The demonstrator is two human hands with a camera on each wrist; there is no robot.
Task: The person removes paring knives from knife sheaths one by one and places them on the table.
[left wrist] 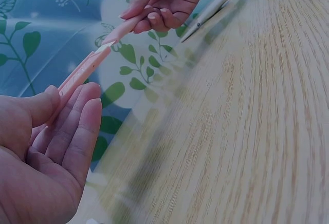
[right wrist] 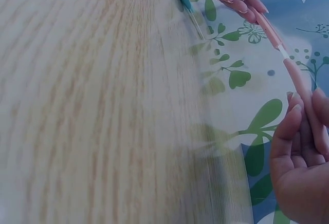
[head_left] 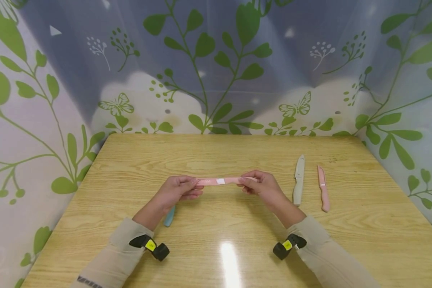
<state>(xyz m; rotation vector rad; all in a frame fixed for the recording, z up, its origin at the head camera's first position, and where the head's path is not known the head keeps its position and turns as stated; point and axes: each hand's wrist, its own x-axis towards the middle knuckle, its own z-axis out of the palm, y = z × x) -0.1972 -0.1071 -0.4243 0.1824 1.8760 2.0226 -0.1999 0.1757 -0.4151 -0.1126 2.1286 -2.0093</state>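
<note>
1. The left grip (head_left: 178, 189), a bare hand, pinched the sheathed end of the held pink knife (head_left: 209, 182) between thumb and fingers.
2. The right grip (head_left: 261, 186) pinched that knife's handle (head_left: 233, 180); the knife lay level between both hands, raised off the worktop (head_left: 209, 160).
3. At the middle of the held pink knife, a pale band (head_left: 221, 181) separated sheath and handle. Whether it was bare blade or a label, I could not tell.
4. To the right of the held pink knife lay a cream knife (head_left: 298, 182); farther right, a smaller pink knife (head_left: 323, 190). Both seemed to be in their covers.
5. Left of the held pink knife and nearer the person lay a blue knife (head_left: 169, 217), partly behind the left hand.
6. My judgement: the work stood partway. The two knives at the right looked settled; the held one had yet to be put down, and the blue one was held by neither hand. Whether the sheath was coming off or going on did not show.
7. The right wrist view showed a slim, pale, blade-like length (right wrist: 197, 26) beyond the blue handle, which the head view hid; only the head view laid out the cream and smaller pink knives in full.
</note>
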